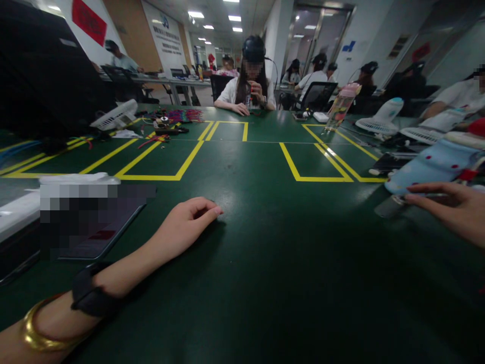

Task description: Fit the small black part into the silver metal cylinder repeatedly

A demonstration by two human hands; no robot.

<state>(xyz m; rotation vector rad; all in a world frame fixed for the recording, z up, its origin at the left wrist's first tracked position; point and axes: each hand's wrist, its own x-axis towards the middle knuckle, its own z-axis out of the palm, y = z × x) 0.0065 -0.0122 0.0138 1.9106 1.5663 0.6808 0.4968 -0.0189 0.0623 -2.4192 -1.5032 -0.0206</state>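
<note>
My left hand (185, 225) lies palm down on the dark green table (265, 263), fingers loosely stretched and together, holding nothing. A black band and a gold bangle sit on that wrist. Just left of it lies a dark flat device (94, 237) with a blurred screen. My right hand (450, 210) comes in from the right edge, its fingers long and pinched around a thin grey thing (390, 206) that I cannot make out. It sits just below a light blue dotted pouch (432, 164).
Yellow tape boxes (162, 159) mark the table. A white fan (115, 117) and coloured wires (182, 116) lie far left; a pink bottle (343, 106) and another fan (382, 119) stand far right. A person (250, 76) sits opposite, others behind and at right.
</note>
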